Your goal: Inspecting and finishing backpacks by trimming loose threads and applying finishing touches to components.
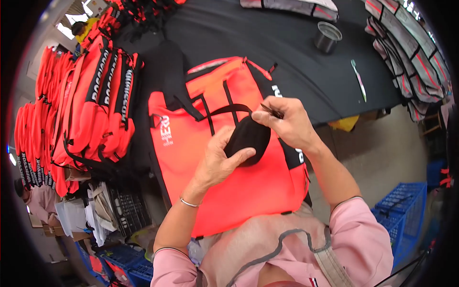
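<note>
A bright red-orange bag (205, 191) with black trim lies in front of me, its lower end against my lap. Over it, my left hand (220, 158) is closed around a black padded strap piece (248, 138), the thumb lying across its face. My right hand (287, 122) pinches the pad's upper edge, where a narrow black webbing strap (228, 109) meets it. A small dark pointed tool (271, 111) is tucked in the right fingers; its exact kind is too small to tell. A wider black strap (167, 71) runs from the bag's upper left.
Red bags (91, 105) are piled high on the left. On the black-covered table (296, 71) stand a metal cup (327, 38) and a toothbrush (358, 81) lies nearby. Grey bags (411, 52) are stacked at right. Blue crates (401, 205) sit lower right, a black crate (128, 210) lower left.
</note>
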### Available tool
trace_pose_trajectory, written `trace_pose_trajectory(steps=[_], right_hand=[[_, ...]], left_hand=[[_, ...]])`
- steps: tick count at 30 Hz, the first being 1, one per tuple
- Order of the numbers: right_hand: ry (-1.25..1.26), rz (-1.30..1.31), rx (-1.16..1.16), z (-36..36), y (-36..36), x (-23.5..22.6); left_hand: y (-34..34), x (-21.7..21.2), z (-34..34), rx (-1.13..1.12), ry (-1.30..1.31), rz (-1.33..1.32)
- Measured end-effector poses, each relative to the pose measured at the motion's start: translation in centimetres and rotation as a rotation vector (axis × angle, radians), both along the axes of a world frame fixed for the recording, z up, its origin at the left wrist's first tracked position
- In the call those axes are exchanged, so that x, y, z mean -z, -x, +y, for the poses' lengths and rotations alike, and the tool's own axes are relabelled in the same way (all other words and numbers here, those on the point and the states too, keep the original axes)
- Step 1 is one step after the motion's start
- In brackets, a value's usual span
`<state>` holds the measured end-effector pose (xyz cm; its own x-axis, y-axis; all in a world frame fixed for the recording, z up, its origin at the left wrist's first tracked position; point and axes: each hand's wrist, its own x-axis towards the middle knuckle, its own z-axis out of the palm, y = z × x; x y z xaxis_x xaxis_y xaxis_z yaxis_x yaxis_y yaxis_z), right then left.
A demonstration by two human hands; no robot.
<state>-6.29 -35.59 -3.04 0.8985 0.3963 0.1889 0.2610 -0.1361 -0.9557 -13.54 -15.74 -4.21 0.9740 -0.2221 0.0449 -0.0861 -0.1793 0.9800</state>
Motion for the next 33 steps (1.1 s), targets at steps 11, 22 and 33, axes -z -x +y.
trace_pose_trajectory(steps=[11,22,33], right_hand=[[-0.109,0.995,-0.436,0.9,3.0,8.6],[0.198,0.265,0.061,-2.1,9.1,4.8],[0.353,0.042,0.001,-1.4,8.6,5.0]], left_hand=[[4.9,7.6,-1.0,-0.098,-0.309,-0.549],[6.0,8.6,-1.5,-0.318,0.032,-0.107],[5.8,9.7,-1.1,-0.271,0.047,-0.179]])
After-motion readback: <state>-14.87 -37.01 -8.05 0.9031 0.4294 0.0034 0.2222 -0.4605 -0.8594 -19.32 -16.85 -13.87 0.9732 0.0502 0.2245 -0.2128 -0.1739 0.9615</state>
